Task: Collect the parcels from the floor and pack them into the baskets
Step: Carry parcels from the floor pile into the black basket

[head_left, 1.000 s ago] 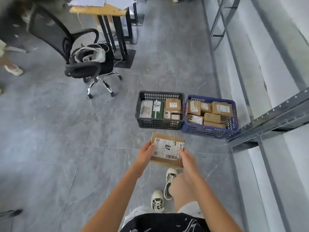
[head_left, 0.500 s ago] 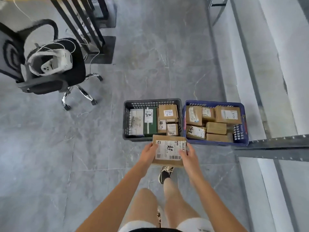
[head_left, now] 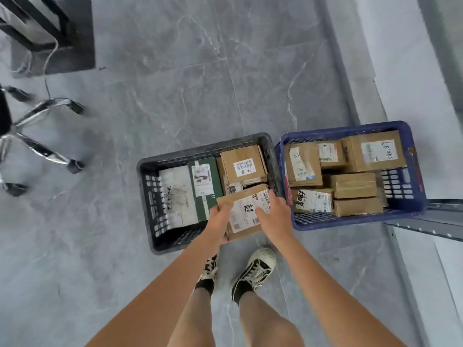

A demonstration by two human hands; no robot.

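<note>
Both hands clasp one parcel (head_left: 246, 211) by its sides: the left hand (head_left: 220, 222) curls under the near-left edge, the right hand (head_left: 274, 215) lies over the right side. It hangs tilted above the grey basket's (head_left: 146, 196) near-right corner, likely aimed at the gap there. The blue basket (head_left: 416, 171) alongside looks fuller.

The gripped parcel (head_left: 246, 211) is brown with a white label printed and scrawled in black. Under it sits a dark grey lattice basket (head_left: 150, 196); left of the grip lie a white box (head_left: 179, 194) and a green one (head_left: 205, 186). Right of the grip, a blue basket (head_left: 416, 171) holds brown parcels. The floor (head_left: 175, 83) is grey, veined white. Near the wrists, the shoes (head_left: 255, 269) are black with cream toes.
</note>
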